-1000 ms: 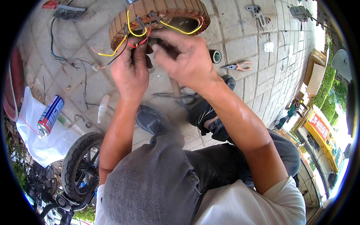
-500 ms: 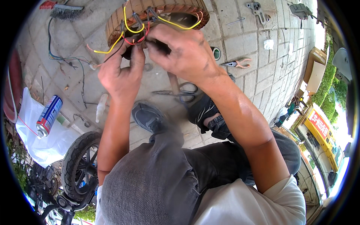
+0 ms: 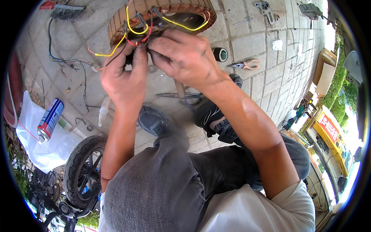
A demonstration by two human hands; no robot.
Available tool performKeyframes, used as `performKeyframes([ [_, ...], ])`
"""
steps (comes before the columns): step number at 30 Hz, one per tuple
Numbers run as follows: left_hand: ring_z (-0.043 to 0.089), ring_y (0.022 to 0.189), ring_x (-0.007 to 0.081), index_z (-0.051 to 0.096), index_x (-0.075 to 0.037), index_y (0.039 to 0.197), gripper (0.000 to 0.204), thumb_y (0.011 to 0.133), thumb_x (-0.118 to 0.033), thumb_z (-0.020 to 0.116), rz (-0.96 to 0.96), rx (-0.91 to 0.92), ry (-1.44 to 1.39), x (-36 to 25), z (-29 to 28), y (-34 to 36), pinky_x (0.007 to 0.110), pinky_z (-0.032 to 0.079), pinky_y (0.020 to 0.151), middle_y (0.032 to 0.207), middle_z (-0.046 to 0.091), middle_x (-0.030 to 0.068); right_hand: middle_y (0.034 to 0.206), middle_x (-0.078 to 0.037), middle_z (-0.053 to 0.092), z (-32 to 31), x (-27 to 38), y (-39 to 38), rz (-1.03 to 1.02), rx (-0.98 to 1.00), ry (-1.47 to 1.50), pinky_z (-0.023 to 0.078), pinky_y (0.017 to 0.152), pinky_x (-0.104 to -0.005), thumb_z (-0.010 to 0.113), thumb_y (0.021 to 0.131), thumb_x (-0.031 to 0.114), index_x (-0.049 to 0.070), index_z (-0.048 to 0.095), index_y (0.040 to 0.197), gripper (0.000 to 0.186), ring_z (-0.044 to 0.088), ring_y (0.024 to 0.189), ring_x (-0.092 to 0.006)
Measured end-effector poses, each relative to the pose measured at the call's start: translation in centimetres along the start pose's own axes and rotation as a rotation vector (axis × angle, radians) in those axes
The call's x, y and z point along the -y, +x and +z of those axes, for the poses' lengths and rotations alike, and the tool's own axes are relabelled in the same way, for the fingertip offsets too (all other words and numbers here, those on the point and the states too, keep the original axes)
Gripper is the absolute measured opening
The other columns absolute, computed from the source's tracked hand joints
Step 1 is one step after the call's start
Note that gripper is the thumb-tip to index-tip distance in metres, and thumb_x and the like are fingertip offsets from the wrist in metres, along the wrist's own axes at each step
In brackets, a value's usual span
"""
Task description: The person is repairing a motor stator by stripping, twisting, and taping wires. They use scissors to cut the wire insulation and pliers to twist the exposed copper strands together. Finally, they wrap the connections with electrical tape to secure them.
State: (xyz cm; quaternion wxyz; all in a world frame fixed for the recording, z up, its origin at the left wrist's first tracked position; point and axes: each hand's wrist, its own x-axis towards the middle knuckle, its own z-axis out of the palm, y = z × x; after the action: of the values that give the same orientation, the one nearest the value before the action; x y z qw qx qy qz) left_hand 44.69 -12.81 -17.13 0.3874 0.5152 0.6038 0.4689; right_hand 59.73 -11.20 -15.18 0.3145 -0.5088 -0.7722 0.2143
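At the top stands a ring-shaped motor stator (image 3: pixel 119 22) with copper-coloured windings inside its rim. Yellow wires (image 3: pixel 185 26), red wires (image 3: pixel 132 43) and dark wires come off it. My left hand (image 3: pixel 123 79) is closed at the stator's near edge, thumb and fingers pinching the red and dark wires. Against it, my right hand (image 3: pixel 185 54) has its fingertips pressed together at the same wires. The exact joint between the fingertips is hidden. Below the hands lie scissors (image 3: pixel 193 99) and a brown handle (image 3: pixel 179 89), partly covered.
To the right lie a black tape roll (image 3: pixel 221 54), pliers (image 3: pixel 245 64) and a metal bracket (image 3: pixel 265 12). On the left are a wire brush (image 3: pixel 67 12), a cable (image 3: pixel 52 50), a clear bottle (image 3: pixel 103 111), a spray can (image 3: pixel 51 120) on a plastic bag (image 3: pixel 29 149), and a tyred wheel (image 3: pixel 75 170).
My right hand has shifted slightly down and left, fingers drawn closer to the left hand's. The tape roll is now more exposed, and the scissors' handles are more covered.
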Motion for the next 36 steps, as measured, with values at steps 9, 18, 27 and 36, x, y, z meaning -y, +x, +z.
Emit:
performKeyframes([
  [9,0.055,0.071,0.0079,0.061,0.009,0.108,0.026,0.082,0.005,0.063,-0.169,0.122,-0.28,-1.3,-0.6,-0.3,0.021,0.046,0.064,0.085,0.062,0.0031,0.081,-0.003,0.064,-0.2,0.5,0.1,0.058,0.05,0.061,0.052,0.058,-0.0356,0.068,0.072,0.011,0.012,0.068,0.09,0.018,0.064,0.071,-0.0253],
  [18,0.053,0.064,0.0058,0.063,0.005,0.11,0.027,0.083,0.004,0.066,-0.174,0.226,-0.222,-0.7,-0.6,0.0,0.02,0.044,0.056,0.077,0.06,0.0011,0.081,-0.006,0.067,-1.1,-0.3,0.6,0.077,0.073,0.231,0.053,0.066,-0.0356,0.062,0.073,0.005,0.01,0.069,0.091,0.021,0.064,0.074,-0.0282],
  [27,0.051,0.061,0.0066,0.064,0.001,0.109,0.02,0.089,0.002,0.061,-0.069,0.324,-0.056,0.0,-1.4,0.9,0.021,0.042,0.052,0.085,0.064,0.0026,0.071,-0.012,0.063,-1.6,0.7,0.8,0.362,0.106,0.343,0.051,0.06,-0.0366,0.063,0.075,0.006,0.006,0.067,0.091,0.016,0.063,0.067,-0.0298],
  [36,0.062,0.062,0.0196,0.067,-0.002,0.099,0.016,0.083,-0.006,0.07,0.191,0.098,0.303,0.1,-0.5,0.8,0.027,0.049,0.06,0.081,0.068,0.0104,0.075,-0.014,0.064,0.0,0.5,0.4,0.246,-0.057,0.309,0.051,0.061,-0.0377,0.068,0.076,0.01,0.007,0.068,0.093,0.018,0.063,0.069,-0.0327],
])
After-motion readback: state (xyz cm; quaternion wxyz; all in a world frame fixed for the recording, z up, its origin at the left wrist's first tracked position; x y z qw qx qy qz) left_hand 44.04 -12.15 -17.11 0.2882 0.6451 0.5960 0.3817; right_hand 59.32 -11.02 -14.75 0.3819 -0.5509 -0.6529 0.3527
